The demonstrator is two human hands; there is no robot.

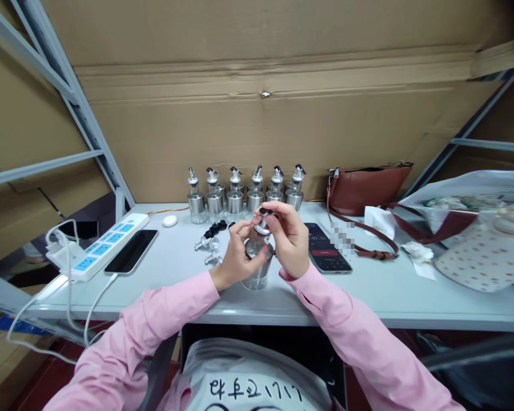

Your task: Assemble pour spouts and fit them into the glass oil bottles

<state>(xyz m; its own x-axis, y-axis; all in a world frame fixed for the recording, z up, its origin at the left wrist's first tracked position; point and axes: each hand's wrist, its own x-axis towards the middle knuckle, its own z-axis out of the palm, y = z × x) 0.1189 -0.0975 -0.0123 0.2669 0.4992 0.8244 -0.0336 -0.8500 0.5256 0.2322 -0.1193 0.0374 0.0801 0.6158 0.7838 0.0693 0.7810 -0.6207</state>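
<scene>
The bottle (259, 275) is close to upright between the person's two hands, over the near part of the table (385, 288) (whether its base rests there is hard to tell). The left hand (239, 255) grips its upper body, while the right hand (292, 237), nearer the top, pinches the metal spout (262, 228) in line with the bottle's long axis.

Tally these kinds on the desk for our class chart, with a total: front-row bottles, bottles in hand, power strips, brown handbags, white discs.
Front-row bottles: 6
Held bottle: 1
Power strip: 1
Brown handbag: 1
White disc: 1
Total: 10
</scene>
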